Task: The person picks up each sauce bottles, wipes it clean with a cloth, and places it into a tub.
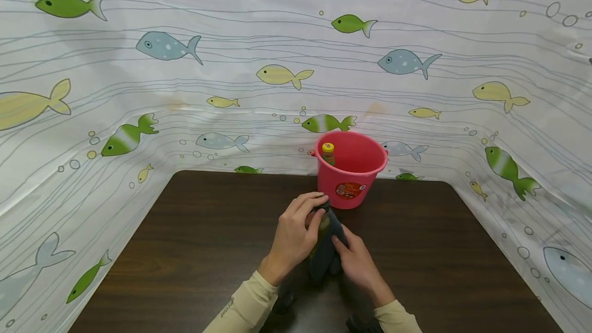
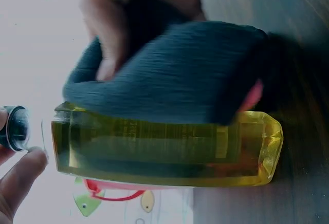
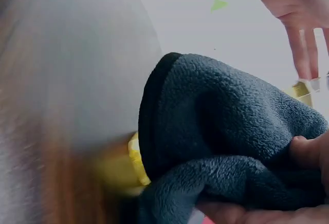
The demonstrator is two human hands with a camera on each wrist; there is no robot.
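My left hand (image 1: 296,230) pinches the dark cap (image 2: 18,128) of a clear bottle of yellow oil (image 2: 154,152). In the head view the bottle stands near the table's middle, leaning slightly, mostly hidden by my hands and a cloth. A dark blue-grey fleecy cloth (image 3: 226,111) with a black edge is gripped by my right hand (image 1: 359,266). The left wrist view has this cloth lying along one side of the bottle, bunched round the right hand's fingers. Yellow liquid shows through the bottle's other side.
Just behind my hands, a pink bucket (image 1: 344,186) stands on the dark wooden table (image 1: 208,240). Inside it is a small bottle with a yellow cap (image 1: 328,149). A white fish-patterned sheet (image 1: 287,40) surrounds the table's back and sides.
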